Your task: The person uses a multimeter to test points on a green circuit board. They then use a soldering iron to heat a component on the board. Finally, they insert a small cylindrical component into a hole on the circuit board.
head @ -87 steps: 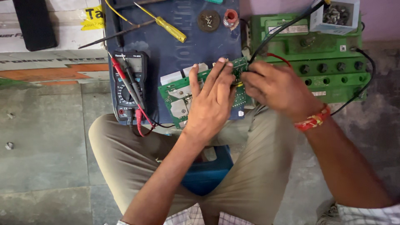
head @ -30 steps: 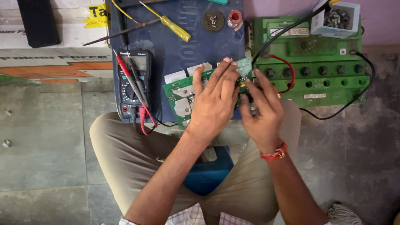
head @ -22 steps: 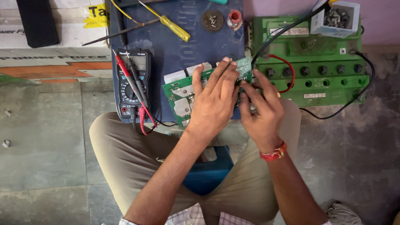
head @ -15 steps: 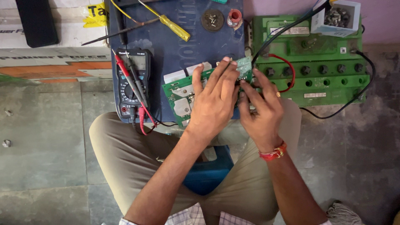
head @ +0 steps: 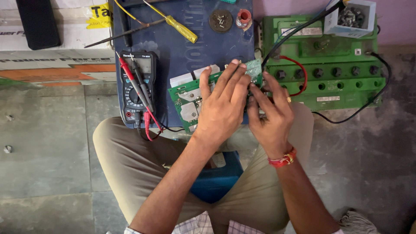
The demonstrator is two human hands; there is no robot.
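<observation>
Nearest the camera, the person sits with knees in tan trousers spread over a blue stool (head: pixel 216 180) on the grey stone floor (head: pixel 47 151). Above the lap, the left hand (head: pixel 221 106) lies flat on a green circuit board (head: pixel 190 97), its fingers (head: pixel 229 80) stretched open across the board's upper edge — pressing rather than gripping. The right hand (head: pixel 271 110), with a red thread band at the wrist, touches the board's right end, fingers curled close around something small there; what they pinch cannot be told. The board rests tilted on the near edge of a dark blue battery (head: pixel 186 47). Just left of it a black multimeter (head: pixel 138 86) lies on the battery with red and black probes across its face. Farther back lie a yellow-handled screwdriver (head: pixel 175 24) and a round lid of screws (head: pixel 221 19). To the right sits a green battery (head: pixel 320 65) — black and red cables loop over it, and a small box of screws (head: pixel 351 17) stands on its far corner.
</observation>
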